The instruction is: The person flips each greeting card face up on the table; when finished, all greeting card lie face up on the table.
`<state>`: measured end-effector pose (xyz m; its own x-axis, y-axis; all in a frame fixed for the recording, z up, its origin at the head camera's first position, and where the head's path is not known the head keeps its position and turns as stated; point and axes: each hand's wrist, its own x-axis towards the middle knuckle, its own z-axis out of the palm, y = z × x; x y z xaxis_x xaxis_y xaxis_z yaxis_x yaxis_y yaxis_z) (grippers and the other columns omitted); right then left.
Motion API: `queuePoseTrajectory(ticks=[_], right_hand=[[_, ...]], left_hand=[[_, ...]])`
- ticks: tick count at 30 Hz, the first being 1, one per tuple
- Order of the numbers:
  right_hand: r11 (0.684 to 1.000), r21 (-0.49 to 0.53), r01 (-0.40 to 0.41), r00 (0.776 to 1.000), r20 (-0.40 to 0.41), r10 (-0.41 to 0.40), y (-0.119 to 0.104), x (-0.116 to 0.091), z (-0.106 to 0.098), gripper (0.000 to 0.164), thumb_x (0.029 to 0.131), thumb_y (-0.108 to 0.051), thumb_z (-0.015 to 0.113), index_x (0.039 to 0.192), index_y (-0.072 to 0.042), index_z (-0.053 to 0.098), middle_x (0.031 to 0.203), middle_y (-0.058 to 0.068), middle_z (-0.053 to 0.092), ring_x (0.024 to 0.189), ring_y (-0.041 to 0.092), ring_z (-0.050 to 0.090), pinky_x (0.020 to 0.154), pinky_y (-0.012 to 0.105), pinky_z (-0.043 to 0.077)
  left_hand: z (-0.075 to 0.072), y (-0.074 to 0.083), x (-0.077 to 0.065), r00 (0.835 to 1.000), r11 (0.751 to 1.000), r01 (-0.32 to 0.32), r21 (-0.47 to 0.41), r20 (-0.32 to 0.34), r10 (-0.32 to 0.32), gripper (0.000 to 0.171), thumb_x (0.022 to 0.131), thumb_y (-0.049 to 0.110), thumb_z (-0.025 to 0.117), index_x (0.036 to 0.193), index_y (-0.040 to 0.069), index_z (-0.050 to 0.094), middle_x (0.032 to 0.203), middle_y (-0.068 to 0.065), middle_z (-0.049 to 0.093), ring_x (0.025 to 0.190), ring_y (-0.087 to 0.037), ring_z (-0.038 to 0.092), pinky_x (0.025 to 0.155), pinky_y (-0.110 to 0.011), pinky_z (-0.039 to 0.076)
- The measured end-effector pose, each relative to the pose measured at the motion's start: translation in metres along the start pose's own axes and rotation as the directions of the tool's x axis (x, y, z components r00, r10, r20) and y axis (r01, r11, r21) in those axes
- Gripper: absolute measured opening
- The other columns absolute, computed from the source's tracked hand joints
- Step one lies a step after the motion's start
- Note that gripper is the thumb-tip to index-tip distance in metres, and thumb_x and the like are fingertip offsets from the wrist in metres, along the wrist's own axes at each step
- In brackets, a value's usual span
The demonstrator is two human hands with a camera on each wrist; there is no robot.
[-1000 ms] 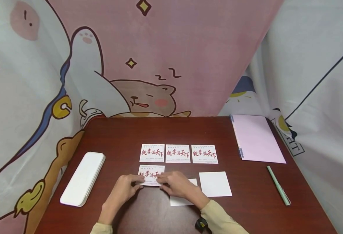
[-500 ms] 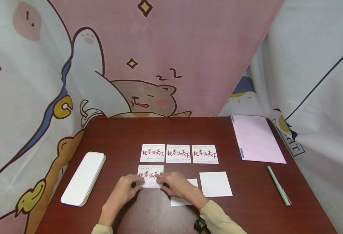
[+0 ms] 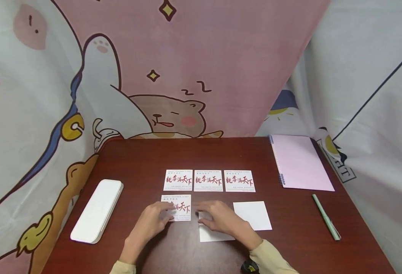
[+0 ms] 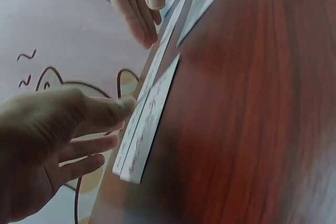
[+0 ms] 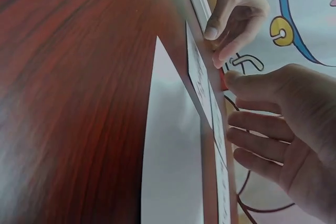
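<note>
A square white card with red Chinese lettering (image 3: 184,214) lies flat in the front row. Over its left part are the fingers of my left hand (image 3: 154,220), loosely bent and covering some of the print; whether they touch it is hard to tell. Just off the card's right side hovers my right hand (image 3: 223,217), above a blank white card (image 3: 212,235) that it partly hides. The left wrist view shows the left hand (image 4: 58,145) with fingers apart and nothing gripped. In the right wrist view, the right hand (image 5: 294,124) is likewise spread and holds nothing.
Three matching printed cards, including the middle one (image 3: 208,180), form a row behind. Another blank card (image 3: 254,215) lies to the right. A white case (image 3: 96,211) is at left; a pink spiral notebook (image 3: 302,161) and a green pen (image 3: 326,217) are at right. Printed curtains surround the table.
The printed card has shifted slightly left and now lies flat. My right hand has let go of it and moved right. The left hand has slid a little further over the card.
</note>
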<state>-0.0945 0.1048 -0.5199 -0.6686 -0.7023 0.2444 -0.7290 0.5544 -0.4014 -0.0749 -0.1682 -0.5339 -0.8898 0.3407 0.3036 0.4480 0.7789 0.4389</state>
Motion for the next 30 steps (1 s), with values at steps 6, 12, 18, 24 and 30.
queuePoseTrajectory(ticks=[6,12,18,24,30], right_hand=[[0.99,-0.077,-0.121,0.99,0.065,0.126,0.007,-0.026,-0.016,0.062,0.073,-0.031,0.091,0.126,-0.007,0.067,0.125,0.006,0.066,0.115,0.023,0.062,0.099,0.04,0.053],[0.964,-0.209,-0.161,0.971,0.139,0.193,0.011,-0.04,-0.022,0.094,0.051,-0.041,0.099,0.127,-0.003,0.058,0.114,0.008,0.053,0.097,0.02,0.049,0.085,0.037,0.051],[0.958,-0.24,-0.154,0.967,0.162,0.196,0.013,-0.037,-0.02,0.092,0.046,-0.042,0.099,0.116,-0.003,0.055,0.104,0.006,0.049,0.091,0.019,0.044,0.081,0.035,0.048],[0.958,-0.246,-0.15,0.963,0.181,0.197,0.016,-0.031,-0.018,0.092,0.043,-0.043,0.1,0.112,-0.004,0.052,0.097,0.004,0.047,0.087,0.017,0.042,0.076,0.034,0.046],[0.963,-0.217,-0.157,0.962,0.189,0.199,0.018,-0.027,-0.018,0.092,0.039,-0.039,0.101,0.109,-0.006,0.051,0.097,0.004,0.044,0.085,0.016,0.039,0.073,0.032,0.043]], left_hand=[[0.017,0.03,0.007,0.991,0.992,-0.108,-0.067,0.069,0.112,0.043,0.078,0.025,0.088,0.115,0.01,0.074,0.114,-0.003,0.074,0.107,-0.02,0.07,0.095,-0.038,0.057],[0.036,0.064,0.016,0.965,0.987,-0.161,-0.013,0.206,0.16,0.072,0.075,0.041,0.088,0.132,0.005,0.061,0.13,-0.012,0.063,0.119,-0.026,0.062,0.104,-0.041,0.052],[0.042,0.087,0.023,0.939,0.983,-0.163,0.086,0.32,0.127,0.089,0.068,0.045,0.091,0.137,0.003,0.054,0.134,-0.015,0.058,0.12,-0.028,0.059,0.106,-0.043,0.05],[0.046,0.093,0.029,0.932,0.969,-0.183,0.169,0.344,0.116,0.089,0.062,0.042,0.095,0.132,0.003,0.056,0.12,-0.011,0.058,0.105,-0.021,0.057,0.095,-0.035,0.053],[0.05,0.092,0.039,0.906,0.975,-0.144,0.167,0.419,0.061,0.091,0.056,0.043,0.097,0.129,0.006,0.057,0.114,-0.007,0.052,0.098,-0.016,0.049,0.09,-0.029,0.052]])
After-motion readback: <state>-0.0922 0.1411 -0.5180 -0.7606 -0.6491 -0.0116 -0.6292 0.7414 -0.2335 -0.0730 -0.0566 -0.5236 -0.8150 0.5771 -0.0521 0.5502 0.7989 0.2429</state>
